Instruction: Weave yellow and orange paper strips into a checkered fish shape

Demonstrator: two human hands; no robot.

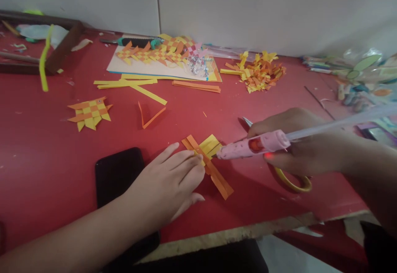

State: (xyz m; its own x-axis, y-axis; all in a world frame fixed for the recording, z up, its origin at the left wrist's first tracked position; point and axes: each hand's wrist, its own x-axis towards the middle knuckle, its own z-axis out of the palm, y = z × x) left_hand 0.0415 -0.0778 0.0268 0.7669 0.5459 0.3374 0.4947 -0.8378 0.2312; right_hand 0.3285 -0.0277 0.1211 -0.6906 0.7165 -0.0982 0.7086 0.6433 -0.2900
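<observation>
Head view, from the left: we see a wooden frame (63, 49) in the far corner, a woven fish (92, 113) on the red table (186, 118) and a phone (116, 171), partly hidden by our arm. Our left hand (181, 178) rests its fingertips, kept close together, on crossed orange and yellow strips (219, 178) near the front edge; its thumb stands apart. A scrap pile (260, 74) lies behind. The glue gun (238, 147) points its nozzle at the strips' yellow part; we cannot tell whether it touches. Our right hand (291, 140) holds it, fingers closed in. Scissors (291, 182) show partly beneath that hand.
</observation>
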